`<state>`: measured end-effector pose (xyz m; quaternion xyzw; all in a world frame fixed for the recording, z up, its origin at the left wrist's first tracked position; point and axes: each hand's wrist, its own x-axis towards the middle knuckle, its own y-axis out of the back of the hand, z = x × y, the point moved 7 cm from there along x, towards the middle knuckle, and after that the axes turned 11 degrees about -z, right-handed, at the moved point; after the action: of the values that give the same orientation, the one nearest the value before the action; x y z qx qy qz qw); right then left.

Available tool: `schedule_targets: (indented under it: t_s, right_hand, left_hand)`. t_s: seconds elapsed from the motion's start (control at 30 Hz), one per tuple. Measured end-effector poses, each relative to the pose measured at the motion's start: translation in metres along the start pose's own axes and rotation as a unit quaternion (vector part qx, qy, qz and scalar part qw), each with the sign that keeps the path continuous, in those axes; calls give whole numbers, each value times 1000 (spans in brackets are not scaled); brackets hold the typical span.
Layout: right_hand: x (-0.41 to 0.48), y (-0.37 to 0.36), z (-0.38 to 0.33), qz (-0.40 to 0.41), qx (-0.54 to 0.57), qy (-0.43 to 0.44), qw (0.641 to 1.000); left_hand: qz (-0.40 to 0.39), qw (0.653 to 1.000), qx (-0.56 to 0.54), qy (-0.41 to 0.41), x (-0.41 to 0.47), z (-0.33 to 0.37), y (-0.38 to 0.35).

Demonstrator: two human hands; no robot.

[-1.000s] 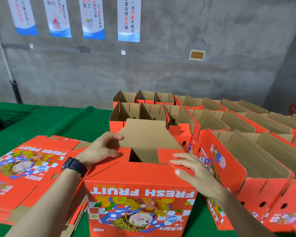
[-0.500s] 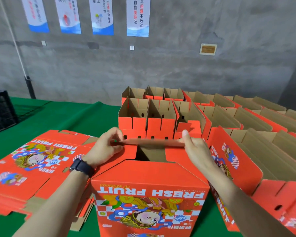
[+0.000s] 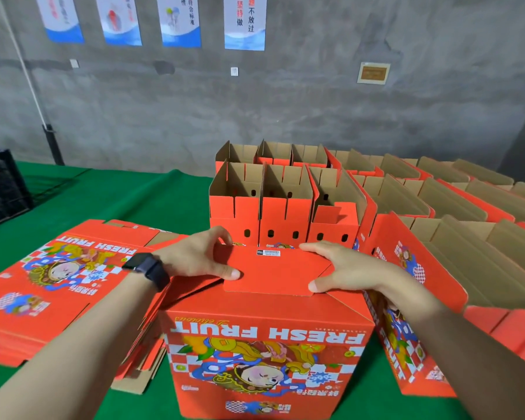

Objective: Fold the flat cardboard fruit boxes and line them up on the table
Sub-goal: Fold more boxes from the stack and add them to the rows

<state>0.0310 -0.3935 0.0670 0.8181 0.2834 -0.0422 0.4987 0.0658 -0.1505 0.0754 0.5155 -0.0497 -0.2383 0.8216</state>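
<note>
An orange "FRESH FRUIT" box (image 3: 264, 334) stands upside down on the green table (image 3: 109, 198) right in front of me. Its big orange flap (image 3: 273, 274) lies folded flat over the top. My left hand (image 3: 194, 256), with a black watch on the wrist, grips the flap's left edge, thumb on top and fingers curled over the far corner. My right hand (image 3: 346, 268) holds the flap's right edge, thumb at the near corner. A stack of flat boxes (image 3: 58, 274) lies to the left.
Folded open-topped boxes (image 3: 261, 207) stand in rows just behind the box. More of them (image 3: 455, 207) fill the right side, and one (image 3: 412, 268) leans against the box's right flank. A black crate (image 3: 0, 183) sits far left. A grey wall with posters is behind.
The far flap, upright a second ago, has been swung down toward me and now lies flat on top. Both hands moved from the side flaps onto it.
</note>
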Motion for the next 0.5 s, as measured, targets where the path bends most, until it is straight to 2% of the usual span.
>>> schedule_targets:
  t_s: [0.27,0.5]
  right_hand:
    - [6,-5,-20,58,-153,-78,983]
    - [6,-15,-20,100,-183,-86,974]
  left_hand:
    - [15,993,111,24,-1,8,-3]
    - [27,992,123,29,-1,10,-5]
